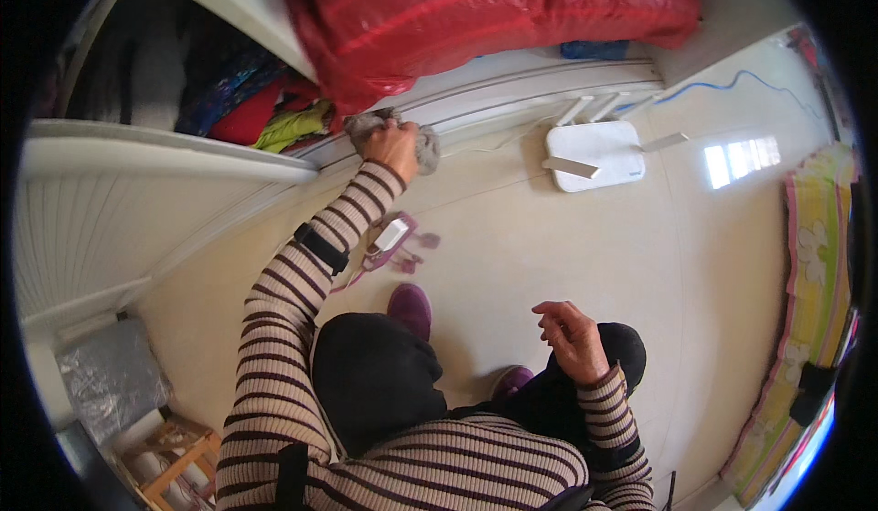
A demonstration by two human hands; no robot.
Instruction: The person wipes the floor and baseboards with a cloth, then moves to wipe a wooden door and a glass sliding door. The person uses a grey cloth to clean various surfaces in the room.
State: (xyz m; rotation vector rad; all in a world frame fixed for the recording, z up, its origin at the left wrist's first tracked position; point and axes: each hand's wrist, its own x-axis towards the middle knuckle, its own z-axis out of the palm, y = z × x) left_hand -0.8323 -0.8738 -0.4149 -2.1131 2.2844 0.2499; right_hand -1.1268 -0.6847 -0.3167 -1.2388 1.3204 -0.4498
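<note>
I count one grey cloth, soft and crumpled, bunched in my left hand, whose fingers are clenched around it against the ridged white track of the wardrobe. My right hand hovers over my knee, fingers loosely curled, holding nothing. One flat white router lies nearby; smooth cream floor spreads open between them.
</note>
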